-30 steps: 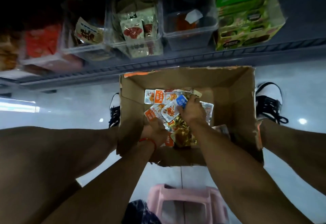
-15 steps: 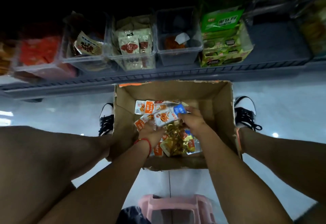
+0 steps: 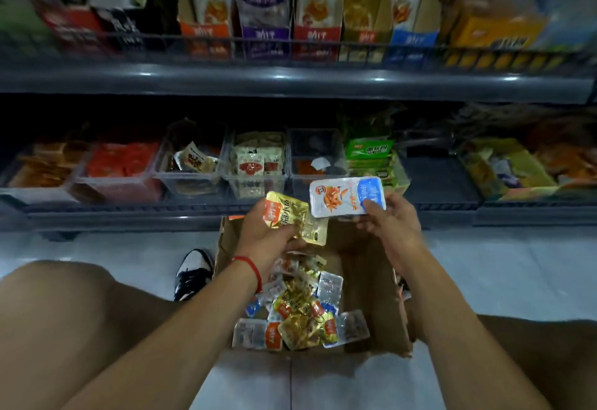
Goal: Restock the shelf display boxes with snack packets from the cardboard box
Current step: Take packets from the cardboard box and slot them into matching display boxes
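We hold both hands up over the open cardboard box (image 3: 371, 283), which sits on the pale tiled floor (image 3: 500, 267) between our knees. Our left hand (image 3: 268, 241), with a red string bracelet (image 3: 253, 269) at the wrist, curls its fingers round a small bunch of gold snack packets (image 3: 290, 215) with an orange end — the grip is closed on them, and they stand just above the box's far rim. Our right hand (image 3: 392, 227) pinches a white and blue snack packet (image 3: 347, 196) by its blue end, thumb on the front face, the packet lying flat and level in front of the lower shelf. The two held lots are near each other but apart.

Inside the box lies a loose heap of more packets (image 3: 300, 316) — gold ones, silvery ones and some with orange ends — piled toward the left and near side.

The lower shelf (image 3: 129, 212) carries a row of clear plastic bins (image 3: 190, 180); one holds cream packets with a red mark (image 3: 255, 164), and just to the right stands a green display box (image 3: 371, 154). The upper shelf (image 3: 290, 81) carries tall display boxes (image 3: 261, 12) in orange, purple, red, gold and blue, blurred in this view. A black and white shoe (image 3: 192, 272) rests on the floor just left of the box.
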Demonstrator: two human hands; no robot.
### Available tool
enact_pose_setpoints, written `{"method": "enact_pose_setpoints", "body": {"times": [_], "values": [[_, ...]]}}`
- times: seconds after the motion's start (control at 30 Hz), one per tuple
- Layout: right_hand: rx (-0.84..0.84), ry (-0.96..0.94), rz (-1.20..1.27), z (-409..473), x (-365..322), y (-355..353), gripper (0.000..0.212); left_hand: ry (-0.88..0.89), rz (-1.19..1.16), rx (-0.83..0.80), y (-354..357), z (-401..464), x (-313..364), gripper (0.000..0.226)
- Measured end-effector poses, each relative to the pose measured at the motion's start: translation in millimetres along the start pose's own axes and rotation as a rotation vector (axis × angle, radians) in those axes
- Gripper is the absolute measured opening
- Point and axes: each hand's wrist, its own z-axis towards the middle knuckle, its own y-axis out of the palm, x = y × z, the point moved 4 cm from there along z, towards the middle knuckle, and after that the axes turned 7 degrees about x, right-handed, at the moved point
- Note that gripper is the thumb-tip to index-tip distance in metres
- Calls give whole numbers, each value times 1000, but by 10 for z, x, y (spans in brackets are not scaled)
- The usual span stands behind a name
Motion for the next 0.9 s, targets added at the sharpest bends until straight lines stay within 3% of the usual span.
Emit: {"method": "enact_pose_setpoints", "body": {"times": [0.13,0.3,0.37,0.47,0.6,0.73,0.9], "values": [[24,-419,-412,-160,-607,-2,12,163,91,103,-96,-101,298,54],[-130,-897,-686,-626,-870,503,7,230,-4,-152,285,-329,550,54],[-158,-824,-603,-614,-1004,564,7,225,-82,-284,384,-376,674,59],[-233,-521,-384,-543,-1240,529,13,240,-145,-382,355,-348,879,63],[-343,-218,-140,-479,-1415,506,22,500,229,-217,305,-234,1247,32],[-273,-66,88,-337,-1487,389,21,560,382,-134,295,-63,1612,28],[-219,-88,109,-156,-1585,289,25,552,346,-247,405,57,1866,29]]}}
